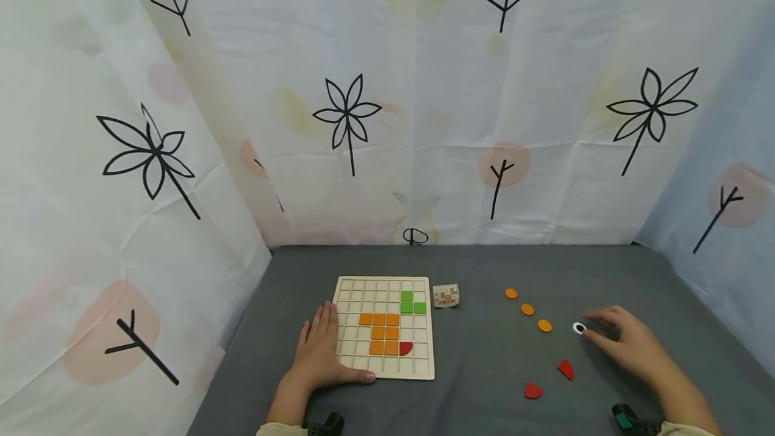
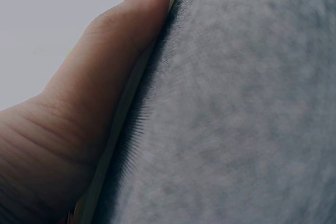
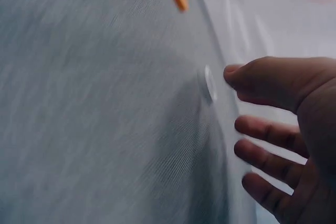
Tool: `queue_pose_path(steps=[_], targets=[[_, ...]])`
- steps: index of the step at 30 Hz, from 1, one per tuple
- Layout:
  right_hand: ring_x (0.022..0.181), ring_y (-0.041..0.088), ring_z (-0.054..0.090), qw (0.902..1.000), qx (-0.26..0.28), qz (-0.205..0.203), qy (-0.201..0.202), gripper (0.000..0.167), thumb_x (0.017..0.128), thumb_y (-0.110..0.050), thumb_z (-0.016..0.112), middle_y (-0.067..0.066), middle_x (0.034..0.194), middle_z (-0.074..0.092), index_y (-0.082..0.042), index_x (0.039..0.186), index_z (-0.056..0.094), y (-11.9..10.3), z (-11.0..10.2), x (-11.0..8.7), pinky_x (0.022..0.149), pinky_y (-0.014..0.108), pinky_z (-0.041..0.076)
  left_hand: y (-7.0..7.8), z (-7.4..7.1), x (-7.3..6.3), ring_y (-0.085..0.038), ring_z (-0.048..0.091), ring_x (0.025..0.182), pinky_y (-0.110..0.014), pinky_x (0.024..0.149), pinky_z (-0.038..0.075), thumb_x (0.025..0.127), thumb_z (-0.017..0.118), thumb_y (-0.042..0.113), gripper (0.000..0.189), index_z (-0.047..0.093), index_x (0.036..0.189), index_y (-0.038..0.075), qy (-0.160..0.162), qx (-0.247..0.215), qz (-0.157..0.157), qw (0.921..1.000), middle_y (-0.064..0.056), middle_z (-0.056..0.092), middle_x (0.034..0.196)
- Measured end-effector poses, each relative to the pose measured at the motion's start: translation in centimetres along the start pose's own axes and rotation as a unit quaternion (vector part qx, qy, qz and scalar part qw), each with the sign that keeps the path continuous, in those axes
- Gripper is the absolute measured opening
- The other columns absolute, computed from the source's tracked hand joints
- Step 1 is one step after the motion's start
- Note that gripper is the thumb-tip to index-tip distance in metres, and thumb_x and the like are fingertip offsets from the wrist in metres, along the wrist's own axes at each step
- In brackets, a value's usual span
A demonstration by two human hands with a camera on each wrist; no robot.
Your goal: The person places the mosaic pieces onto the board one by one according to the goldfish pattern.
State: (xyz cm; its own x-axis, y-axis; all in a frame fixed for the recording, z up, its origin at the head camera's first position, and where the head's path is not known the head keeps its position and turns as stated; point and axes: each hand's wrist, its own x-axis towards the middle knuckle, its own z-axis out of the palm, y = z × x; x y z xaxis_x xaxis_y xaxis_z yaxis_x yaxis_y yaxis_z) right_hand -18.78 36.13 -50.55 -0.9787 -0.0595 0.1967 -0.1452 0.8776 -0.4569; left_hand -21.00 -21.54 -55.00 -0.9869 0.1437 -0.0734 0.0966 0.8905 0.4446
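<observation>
A pale wooden grid board (image 1: 420,365) lies on the grey cloth. My left hand (image 1: 321,355) rests against its left side, fingers straight and thumb along the near edge. In the left wrist view the thumb (image 2: 126,30) lies along the board's edge. Orange squares (image 1: 378,333), green squares (image 1: 407,307) and a red quarter piece (image 1: 406,348) sit in the grid. Over on the right, my right hand (image 1: 632,345) is at a white disc (image 1: 579,328) with a dark centre, thumb and forefinger spread. The right wrist view has the disc (image 3: 210,83) on the cloth, just off the thumb tip.
Beyond the board's right edge lies a small patterned card (image 1: 446,296). Several round orange pieces (image 1: 527,309) form a slanted row between board and right hand. Nearer me are two red quarter pieces (image 1: 533,391). A patterned curtain (image 1: 418,153) hangs behind the table.
</observation>
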Motion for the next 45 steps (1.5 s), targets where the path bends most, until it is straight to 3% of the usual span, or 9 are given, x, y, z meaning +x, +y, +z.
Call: queue_pose_path(steps=[6,18,26,35,45], targets=[[0.091,0.030,0.065,0.9991,-0.028,0.012,-0.030,0.029,0.090,-0.022,0.086,0.019,0.108,0.068,-0.003,0.111,0.078,0.9,-0.1,0.2,0.075,0.050,0.055,0.2,-0.2,-0.2,-0.039,0.005,0.167,-0.065,0.131,0.004,0.050,0.086,0.090,0.171,0.004,0.171,0.002,0.001,-0.004,-0.005,1.0000,-0.018,0.003,0.180],[0.081,0.007,0.056,0.9995,-0.027,0.014,-0.014,0.023,0.090,-0.016,0.084,0.010,0.102,0.069,-0.005,0.109,0.079,0.3,0.3,0.0,0.067,0.030,0.048,-0.1,-0.3,-0.2,-0.040,0.006,0.167,-0.065,0.131,0.004,0.049,0.085,0.091,0.172,0.005,0.171,0.002,0.009,-0.011,0.004,0.9999,-0.019,0.003,0.179],[0.084,0.015,0.063,0.9995,-0.017,0.001,-0.025,0.027,0.089,-0.018,0.086,0.009,0.102,0.069,-0.002,0.110,0.079,-0.4,1.0,0.8,0.071,0.035,0.054,-0.4,0.0,-0.3,-0.039,0.004,0.167,-0.064,0.132,0.000,0.046,0.084,0.094,0.173,0.005,0.171,0.003,0.017,-0.020,0.008,0.9996,-0.019,0.003,0.180],[0.082,0.012,0.060,0.9992,-0.015,-0.012,-0.035,0.014,0.091,-0.013,0.082,0.003,0.098,0.067,-0.009,0.105,0.081,-1.5,2.2,1.6,0.071,0.038,0.053,0.2,-0.5,-0.5,-0.041,0.006,0.166,-0.066,0.131,0.005,0.050,0.087,0.089,0.170,0.005,0.171,0.001,0.003,-0.019,0.001,0.9998,-0.021,0.005,0.179],[0.082,0.007,0.059,0.9990,0.005,-0.040,-0.022,0.018,0.091,-0.016,0.084,-0.002,0.098,0.067,-0.013,0.108,0.081,-4.1,3.1,2.7,0.068,0.031,0.051,0.4,-0.4,-0.4,-0.039,0.004,0.167,-0.064,0.132,0.003,0.051,0.086,0.090,0.170,0.003,0.171,0.003,-0.005,-0.009,-0.003,0.9999,-0.019,0.003,0.179]])
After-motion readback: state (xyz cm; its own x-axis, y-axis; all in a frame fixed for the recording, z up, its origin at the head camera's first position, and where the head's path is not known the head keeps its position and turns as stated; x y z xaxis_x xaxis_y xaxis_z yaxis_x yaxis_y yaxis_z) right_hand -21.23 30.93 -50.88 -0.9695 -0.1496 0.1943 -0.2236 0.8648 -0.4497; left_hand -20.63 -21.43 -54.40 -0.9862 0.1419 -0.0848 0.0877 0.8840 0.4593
